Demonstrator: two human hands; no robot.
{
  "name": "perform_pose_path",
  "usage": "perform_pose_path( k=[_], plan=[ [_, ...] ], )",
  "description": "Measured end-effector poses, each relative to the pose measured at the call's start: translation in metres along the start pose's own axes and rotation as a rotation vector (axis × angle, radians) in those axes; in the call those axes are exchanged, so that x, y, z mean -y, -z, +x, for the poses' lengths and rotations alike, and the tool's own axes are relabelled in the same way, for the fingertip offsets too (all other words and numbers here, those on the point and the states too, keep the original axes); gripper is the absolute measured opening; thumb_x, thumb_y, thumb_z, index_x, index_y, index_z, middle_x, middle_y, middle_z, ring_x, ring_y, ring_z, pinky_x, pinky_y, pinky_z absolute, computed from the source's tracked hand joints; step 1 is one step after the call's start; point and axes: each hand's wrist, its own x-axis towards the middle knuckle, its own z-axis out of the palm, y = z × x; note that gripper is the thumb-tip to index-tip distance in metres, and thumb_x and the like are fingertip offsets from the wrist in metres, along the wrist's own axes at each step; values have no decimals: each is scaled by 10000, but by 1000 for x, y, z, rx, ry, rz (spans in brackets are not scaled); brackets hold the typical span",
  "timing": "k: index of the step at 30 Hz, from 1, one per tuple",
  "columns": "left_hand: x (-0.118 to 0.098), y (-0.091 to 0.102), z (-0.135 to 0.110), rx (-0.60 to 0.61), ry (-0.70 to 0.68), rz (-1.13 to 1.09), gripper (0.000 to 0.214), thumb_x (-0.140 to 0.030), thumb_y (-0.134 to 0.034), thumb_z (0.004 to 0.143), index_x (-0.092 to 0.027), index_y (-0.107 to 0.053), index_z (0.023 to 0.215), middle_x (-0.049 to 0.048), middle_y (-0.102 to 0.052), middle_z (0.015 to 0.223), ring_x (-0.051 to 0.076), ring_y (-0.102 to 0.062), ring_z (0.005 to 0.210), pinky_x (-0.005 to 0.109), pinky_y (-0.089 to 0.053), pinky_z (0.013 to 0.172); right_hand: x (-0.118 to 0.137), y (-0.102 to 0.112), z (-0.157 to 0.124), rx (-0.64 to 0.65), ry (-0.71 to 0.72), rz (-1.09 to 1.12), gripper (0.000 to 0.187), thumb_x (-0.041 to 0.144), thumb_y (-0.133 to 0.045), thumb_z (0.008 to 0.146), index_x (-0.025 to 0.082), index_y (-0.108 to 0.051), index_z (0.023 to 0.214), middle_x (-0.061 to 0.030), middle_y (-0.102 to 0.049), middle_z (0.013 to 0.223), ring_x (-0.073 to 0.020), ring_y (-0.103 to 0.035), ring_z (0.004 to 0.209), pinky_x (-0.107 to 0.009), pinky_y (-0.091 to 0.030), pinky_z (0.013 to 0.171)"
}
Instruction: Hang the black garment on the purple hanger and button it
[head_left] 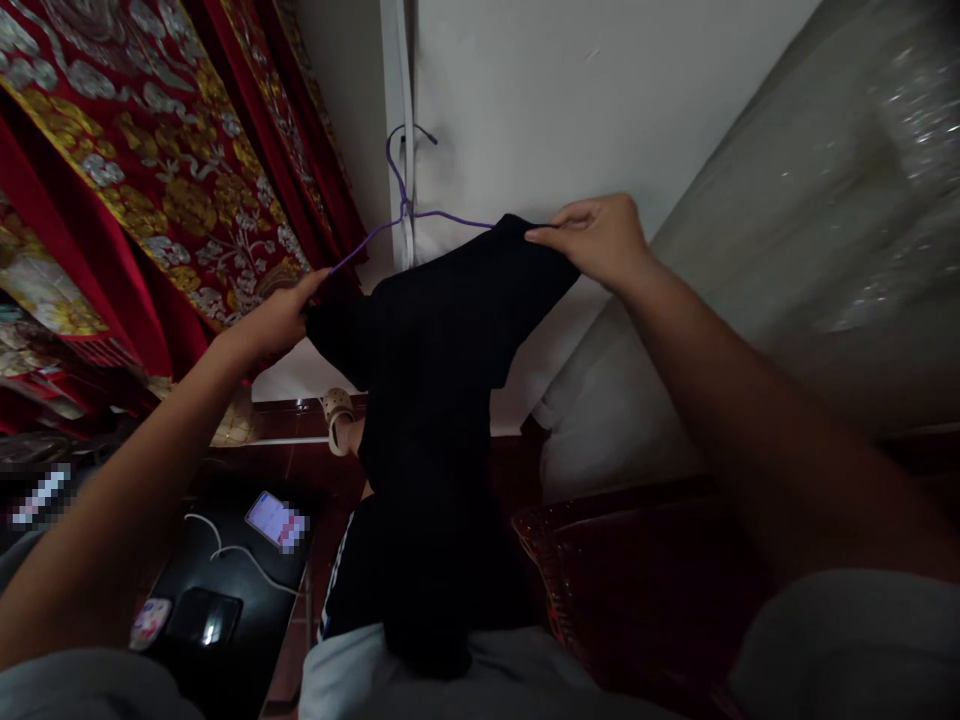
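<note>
A black short-sleeved shirt (435, 340) hangs in front of me, its lower part merging with my dark shorts. A purple wire hanger (450, 215) runs along its top, with the hook pointing up near the wall. My left hand (281, 315) is closed around the shirt's left sleeve and shoulder area, by the hanger's left arm. At the other shoulder, my right hand (600, 235) pinches the black cloth between thumb and fingers. The hanger's right end is hidden under the fabric there.
Red curtains (187, 180) with gold and silver patterns hang at the left. A black table (255, 610) carries a phone (276, 521), a white cable (255, 555) and a dark box (204, 615). Plastic-wrapped panel (787, 260) leans at right; a dark red seat (645, 580) stands below.
</note>
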Motion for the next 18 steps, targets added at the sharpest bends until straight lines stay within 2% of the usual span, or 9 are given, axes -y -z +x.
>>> perform_pose_path(
  k=[2, 4, 7, 9, 11, 12, 15, 18],
  plan=[
    [-4, 3, -1, 0, 24, 90, 801, -166, -538, 868, -179, -321, 1639, 150, -754, 1063, 280, -729, 904, 385, -555, 842, -1, -4, -5, -36, 23, -22, 170, 318, -836, 777, 206, -709, 762, -18, -605, 621, -184, -574, 623, -339, -455, 588],
    [-5, 1, -3, -25, 21, 151, 795, -171, -514, 895, -171, -276, 1654, 163, -756, 1072, 290, -731, 906, 393, -557, 839, -5, -8, -9, -62, 25, -36, 168, 333, -825, 791, 197, -731, 820, -23, -614, 625, -200, -603, 643, -340, -468, 593],
    [-2, -10, -10, -88, -61, 144, 842, -145, -490, 898, -190, -175, 1678, 169, -697, 1307, 305, -705, 1101, 420, -546, 950, -10, -13, -13, -70, 11, -31, 185, 353, -818, 805, 199, -742, 873, -17, -593, 606, -205, -602, 639, -350, -473, 600],
    [1, -18, -13, -151, -108, 88, 745, -126, -463, 892, -191, -327, 1622, 149, -648, 1393, 299, -666, 1198, 431, -530, 1011, -11, -13, -14, -66, 6, -4, 183, 356, -811, 813, 207, -740, 891, -13, -580, 601, -207, -591, 645, -362, -473, 616],
    [3, -22, -15, -190, -127, 31, 523, -135, -430, 900, -161, -584, 1400, 141, -686, 1291, 289, -670, 1163, 438, -534, 1008, -10, -12, -14, -61, 8, 14, 174, 349, -801, 827, 212, -741, 916, -10, -568, 598, -197, -563, 643, -371, -467, 638],
    [4, -23, -16, -189, -143, 8, 423, -158, -425, 911, -154, -653, 1268, 139, -709, 1204, 285, -680, 1115, 444, -541, 992, -9, -11, -14, -59, 10, 14, 172, 340, -795, 835, 212, -746, 939, -7, -559, 596, -187, -540, 635, -373, -457, 644],
    [4, -19, -18, -185, -224, -37, 243, -271, -476, 938, -191, -688, 1026, 120, -728, 1108, 278, -684, 1080, 462, -544, 995, -5, -10, -14, -85, 12, -5, 168, 305, -782, 845, 212, -760, 983, 2, -530, 586, -163, -481, 613, -365, -427, 639],
    [2, -14, -25, -309, -202, -53, 183, -311, -508, 942, -232, -671, 971, 106, -729, 1183, 281, -683, 1136, 462, -528, 1025, -5, -17, -16, -121, 9, -29, 133, 311, -786, 826, 220, -747, 915, 9, -508, 584, -165, -507, 618, -354, -438, 634]
  ],
)
